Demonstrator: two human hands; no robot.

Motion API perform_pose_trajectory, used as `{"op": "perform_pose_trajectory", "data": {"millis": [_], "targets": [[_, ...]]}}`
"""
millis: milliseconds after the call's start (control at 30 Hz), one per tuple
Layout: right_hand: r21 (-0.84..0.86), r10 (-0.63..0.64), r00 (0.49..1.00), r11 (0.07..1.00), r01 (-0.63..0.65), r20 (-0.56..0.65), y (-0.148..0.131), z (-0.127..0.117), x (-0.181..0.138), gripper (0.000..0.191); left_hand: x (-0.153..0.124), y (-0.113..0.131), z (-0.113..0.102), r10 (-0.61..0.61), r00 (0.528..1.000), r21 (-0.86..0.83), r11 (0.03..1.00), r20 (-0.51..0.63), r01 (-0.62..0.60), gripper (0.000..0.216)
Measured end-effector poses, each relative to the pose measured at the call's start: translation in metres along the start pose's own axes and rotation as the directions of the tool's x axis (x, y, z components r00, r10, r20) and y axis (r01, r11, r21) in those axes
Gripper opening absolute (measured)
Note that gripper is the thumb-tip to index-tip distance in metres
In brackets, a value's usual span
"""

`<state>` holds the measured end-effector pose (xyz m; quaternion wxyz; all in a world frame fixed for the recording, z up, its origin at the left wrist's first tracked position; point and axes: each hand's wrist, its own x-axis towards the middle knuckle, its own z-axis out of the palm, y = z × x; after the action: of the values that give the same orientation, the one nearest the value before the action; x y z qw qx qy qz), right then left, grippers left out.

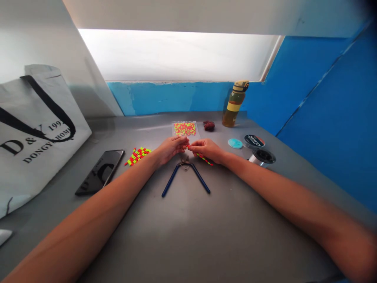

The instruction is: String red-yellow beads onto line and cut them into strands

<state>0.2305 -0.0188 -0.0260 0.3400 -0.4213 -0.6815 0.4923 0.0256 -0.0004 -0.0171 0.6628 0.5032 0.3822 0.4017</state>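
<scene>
Head view: right hand (207,151) is pinching a beaded strand (204,158); left hand (171,150) is curling closed beside its end, grip unclear, with pliers (185,163) and bead packet (184,129) lying within reach.

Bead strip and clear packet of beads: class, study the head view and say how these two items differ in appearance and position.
The bead strip lies uncovered on the grey table, while the clear packet holds its beads under plastic. The strip sits beside the left hand; the packet lies beyond it and the right hand. The strip forms a narrow, slanted band, while the packet's beads fill a compact rectangular patch. Both show bright yellow and red-orange beads.
</scene>
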Motion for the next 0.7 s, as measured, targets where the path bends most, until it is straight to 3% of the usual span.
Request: {"op": "perform_pose_trajectory", "data": {"millis": [333,700], "targets": [[-0.086,-0.076,0.997,0.993,0.079,0.031,0.0049,0.0025,0.0016,0.027,0.0006,0.0013,-0.0030,-0.009,1.000,-0.101,0.995,-0.018,0.007,0.035],[-0.082,-0.086,0.995,0.993,0.090,0.048,0.0003,0.0007,-0.0012,0.030,0.0030,-0.0014,-0.0085,-0.011,1.000,-0.121,0.993,0.010,0.012,0.028]]}}
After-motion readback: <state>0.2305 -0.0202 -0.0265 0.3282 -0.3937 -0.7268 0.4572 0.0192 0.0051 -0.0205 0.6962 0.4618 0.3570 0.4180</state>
